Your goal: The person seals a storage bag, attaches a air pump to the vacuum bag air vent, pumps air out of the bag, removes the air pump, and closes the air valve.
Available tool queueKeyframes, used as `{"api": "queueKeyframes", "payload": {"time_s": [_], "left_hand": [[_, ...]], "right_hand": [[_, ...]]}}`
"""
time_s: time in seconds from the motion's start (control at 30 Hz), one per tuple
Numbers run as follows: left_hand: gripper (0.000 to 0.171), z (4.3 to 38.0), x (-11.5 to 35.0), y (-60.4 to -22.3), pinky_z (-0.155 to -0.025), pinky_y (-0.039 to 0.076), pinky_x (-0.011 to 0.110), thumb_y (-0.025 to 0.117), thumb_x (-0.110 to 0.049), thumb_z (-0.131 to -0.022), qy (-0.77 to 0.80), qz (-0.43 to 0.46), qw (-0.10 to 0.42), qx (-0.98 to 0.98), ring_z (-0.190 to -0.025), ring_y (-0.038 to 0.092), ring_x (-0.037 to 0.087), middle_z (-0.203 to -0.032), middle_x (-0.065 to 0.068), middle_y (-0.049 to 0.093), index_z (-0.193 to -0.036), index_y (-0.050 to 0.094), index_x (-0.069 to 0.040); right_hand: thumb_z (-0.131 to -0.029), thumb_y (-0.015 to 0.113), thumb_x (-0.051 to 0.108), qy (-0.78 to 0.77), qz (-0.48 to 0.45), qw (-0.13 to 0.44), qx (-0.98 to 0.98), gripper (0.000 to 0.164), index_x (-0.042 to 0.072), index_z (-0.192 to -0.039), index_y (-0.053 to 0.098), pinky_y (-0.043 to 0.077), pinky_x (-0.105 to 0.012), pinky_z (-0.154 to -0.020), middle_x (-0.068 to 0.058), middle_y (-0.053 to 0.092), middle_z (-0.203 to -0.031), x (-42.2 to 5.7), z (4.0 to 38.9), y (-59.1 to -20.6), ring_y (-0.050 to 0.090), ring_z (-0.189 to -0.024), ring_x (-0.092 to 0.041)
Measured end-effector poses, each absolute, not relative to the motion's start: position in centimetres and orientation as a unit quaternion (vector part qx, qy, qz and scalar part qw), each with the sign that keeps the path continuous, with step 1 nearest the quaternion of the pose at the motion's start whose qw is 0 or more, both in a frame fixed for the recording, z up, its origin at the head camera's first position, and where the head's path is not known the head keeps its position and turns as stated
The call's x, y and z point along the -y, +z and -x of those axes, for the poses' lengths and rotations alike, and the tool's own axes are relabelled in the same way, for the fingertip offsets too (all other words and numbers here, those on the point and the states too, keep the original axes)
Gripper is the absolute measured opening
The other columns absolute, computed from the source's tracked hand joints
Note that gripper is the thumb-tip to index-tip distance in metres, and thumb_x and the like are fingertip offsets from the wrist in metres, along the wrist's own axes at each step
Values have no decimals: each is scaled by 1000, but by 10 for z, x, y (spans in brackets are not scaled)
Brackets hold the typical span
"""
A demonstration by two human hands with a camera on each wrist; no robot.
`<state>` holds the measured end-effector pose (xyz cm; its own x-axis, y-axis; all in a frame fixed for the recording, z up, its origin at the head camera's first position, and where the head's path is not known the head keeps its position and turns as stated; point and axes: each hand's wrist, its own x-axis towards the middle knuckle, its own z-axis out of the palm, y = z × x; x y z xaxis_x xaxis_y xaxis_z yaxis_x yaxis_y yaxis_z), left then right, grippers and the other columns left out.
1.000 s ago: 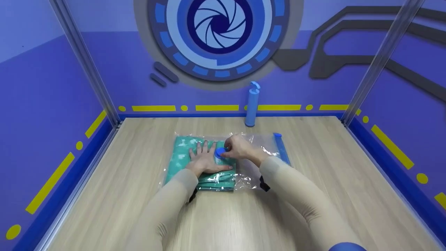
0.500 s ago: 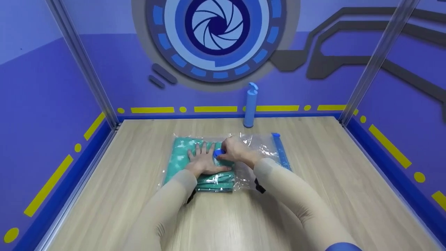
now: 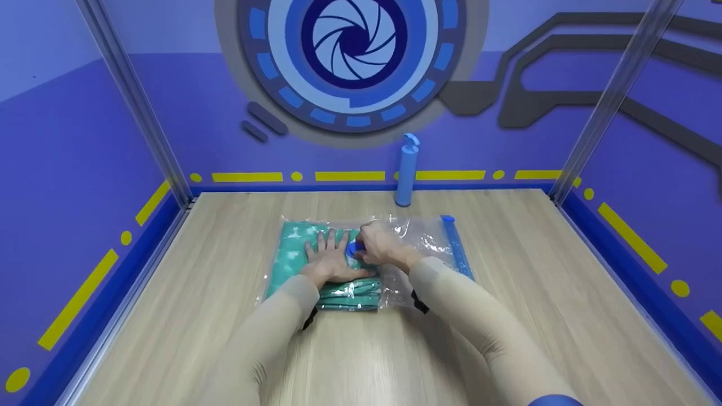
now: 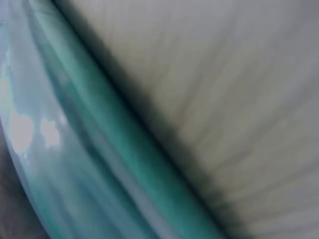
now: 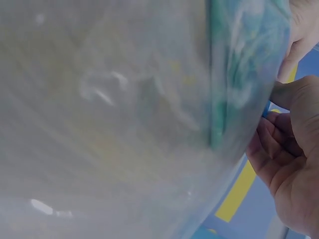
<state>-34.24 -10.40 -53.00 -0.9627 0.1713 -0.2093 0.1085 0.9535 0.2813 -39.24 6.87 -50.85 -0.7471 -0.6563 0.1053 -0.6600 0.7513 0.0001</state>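
Note:
A clear vacuum storage bag (image 3: 420,232) lies on the table with folded green patterned fabric (image 3: 289,259) inside its left part. My left hand (image 3: 331,265) rests on the bag over the fabric, palm down with fingers spread. Beside it, my right hand (image 3: 379,242) pinches the round blue valve cap (image 3: 353,248) on the bag's top, hiding part of it. In the right wrist view, the thumb and curled fingers of the right hand (image 5: 294,154) meet at a sliver of blue cap (image 5: 266,108). The left wrist view shows the fabric's folded edge (image 4: 124,134) under shiny plastic.
A blue hand pump (image 3: 405,177) stands upright near the back wall. Along the bag's right end runs a blue zip strip (image 3: 458,248). The wooden table (image 3: 361,355) is walled in at the back and both sides.
My right hand has shifted slightly left and closer over the valve cap, covering more of it. The left hand stays in place on the bag.

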Motion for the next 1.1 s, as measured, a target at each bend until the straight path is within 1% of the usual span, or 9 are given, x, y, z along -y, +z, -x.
{"api": "queueKeyframes", "payload": {"time_s": [0.13,0.23,0.33,0.4,0.6,0.7,0.83,0.93,1.1], "left_hand": [[129,343,103,-531,-139,2,78,65,-91,-89,130,-68,120,-982,-178,-2,49,-192,18,1,-183,8,-23],[130,343,103,-532,-140,2,78,64,-93,-89,127,-68,122,-982,-178,-3,49,-192,18,0,-183,7,-24],[130,343,102,-532,-140,1,78,64,-93,-89,127,-69,123,-982,-178,-3,49,-192,18,0,-183,7,-24],[129,343,102,-531,-140,1,78,64,-92,-89,130,-69,122,-982,-178,-3,49,-192,18,0,-183,8,-25],[130,344,104,-530,-139,2,79,65,-93,-88,132,-69,119,-982,-178,-1,49,-192,18,1,-183,10,-24],[131,345,105,-530,-139,3,79,65,-94,-88,132,-69,117,-982,-178,-1,50,-192,18,2,-183,10,-23],[131,344,105,-530,-139,2,79,65,-94,-87,136,-71,112,-982,-178,-1,49,-192,18,3,-183,10,-23],[130,343,105,-529,-139,2,78,65,-93,-88,140,-73,111,-981,-178,-1,49,-192,18,3,-183,10,-23],[132,345,105,-533,-139,1,79,67,-94,-85,141,-71,116,-981,-178,-1,49,-191,19,3,-182,12,-22]], "right_hand": [[-98,86,24,1,-380,33,924,22,7,-111,83,67,-41,-81,-12,78,-104,-71,392,-507,75,-90,-25],[-97,86,17,4,-400,28,916,21,6,-116,83,68,-42,-85,-13,76,-108,-74,393,-506,76,-93,-27],[-97,84,13,17,-413,27,910,19,5,-114,83,67,-43,-84,-14,77,-105,-77,394,-504,74,-91,-26],[-96,84,15,37,-410,24,911,18,4,-110,83,66,-42,-81,-14,79,-101,-79,394,-502,73,-87,-25],[-97,88,34,125,-335,-16,934,34,1,-103,82,58,-30,-67,-10,83,-88,-78,392,-496,63,-72,-12],[-98,88,41,140,-298,-25,944,40,2,-100,82,57,-27,-67,-8,82,-87,-75,388,-496,61,-71,-10],[-96,88,44,128,-284,-8,950,40,5,-93,83,61,-32,-69,-8,82,-84,-72,387,-499,63,-70,-12],[-97,87,40,116,-284,5,952,36,5,-90,81,62,-34,-69,-8,81,-82,-71,387,-501,64,-70,-14],[-99,86,32,75,-297,6,952,29,4,-93,81,65,-38,-74,-9,82,-86,-67,388,-503,70,-76,-18]]}}
